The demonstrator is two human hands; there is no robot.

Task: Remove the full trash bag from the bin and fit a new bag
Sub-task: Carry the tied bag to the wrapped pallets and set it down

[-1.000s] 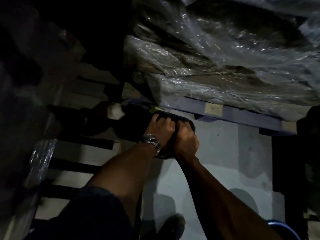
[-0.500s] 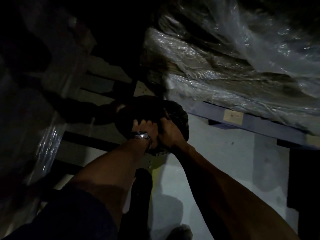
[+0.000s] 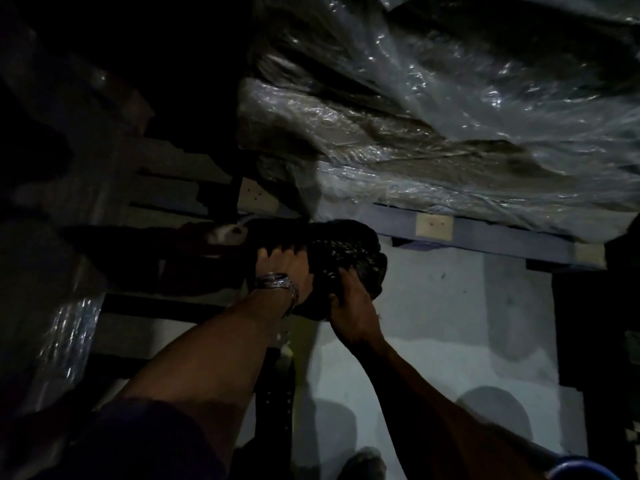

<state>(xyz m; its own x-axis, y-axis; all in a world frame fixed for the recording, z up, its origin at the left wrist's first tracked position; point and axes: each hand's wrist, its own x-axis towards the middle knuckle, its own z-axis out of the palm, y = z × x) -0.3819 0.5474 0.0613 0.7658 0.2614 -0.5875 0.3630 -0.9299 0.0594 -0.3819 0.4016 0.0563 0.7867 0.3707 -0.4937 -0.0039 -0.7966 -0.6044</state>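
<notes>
Above and beyond both hands, most of the view is filled by a large load wrapped in clear plastic sheeting (image 3: pixel 433 133), which is carried on a blue pallet (image 3: pixel 485 233) whose edge runs just past the fingertips. Below the hands a pale floor (image 3: pixel 433 323) is seen. Between the two hands a dark, crinkled bundle, judged to be a black trash bag (image 3: pixel 346 258), is held up off the floor, close to the pallet's edge. It is gripped from its near left side by the left hand (image 3: pixel 280 268), fingers curled into the material and a wristwatch (image 3: pixel 277 282) worn at the wrist, and clutched from below right by the right hand (image 3: pixel 346 296). Whether this is the full bag being carried away or a fresh one being gathered cannot be decided; the step is judged to be bag handling away from the bin. No bin can be made out; only a blue curved rim (image 3: pixel 581 471) is cut off at the lower right corner, well below the right hand. The next move is judged to call for a firm two-handed hold while the bag is taken to its place. To the left of the left hand nearly everything is lost in darkness.
</notes>
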